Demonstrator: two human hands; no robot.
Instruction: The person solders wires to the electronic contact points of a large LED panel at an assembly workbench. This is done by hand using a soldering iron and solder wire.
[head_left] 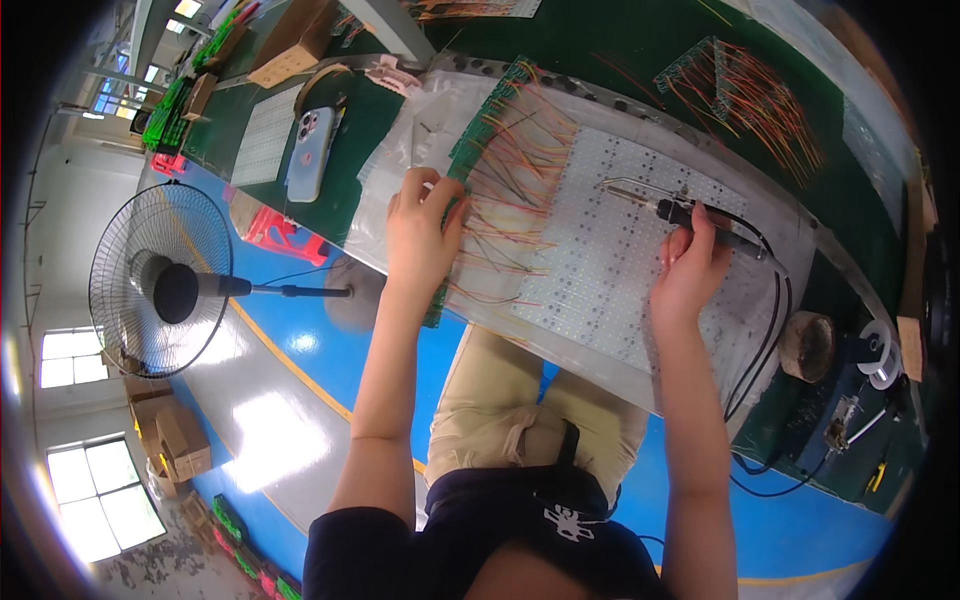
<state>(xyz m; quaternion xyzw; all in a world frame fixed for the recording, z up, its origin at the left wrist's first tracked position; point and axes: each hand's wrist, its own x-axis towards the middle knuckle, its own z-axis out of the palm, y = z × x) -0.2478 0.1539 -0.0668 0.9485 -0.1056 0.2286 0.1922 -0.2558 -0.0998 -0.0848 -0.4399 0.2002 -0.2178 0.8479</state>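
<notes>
My right hand (690,265) is wrapped round the handle of a soldering iron (735,240) fitted with a thin metal feed tube (640,185). Its tip points left, over a pale perforated panel (620,250) dotted with rows of small marks. Along the panel's left side runs a long green circuit board strip (490,112), with many thin red, orange, yellow and dark wires (520,165) reaching right from it onto the panel. Over the middle of that strip my left hand (425,225) bends its fingers in a pinch; what lies between the fingertips is hidden.
A phone (313,155) and a white dotted sheet (265,137) lie at the left. More wired boards (740,85) rest at the far right. A round pot (807,346), a solder reel (880,355) and black cables stand right. A fan (165,285) is beyond the table's left edge.
</notes>
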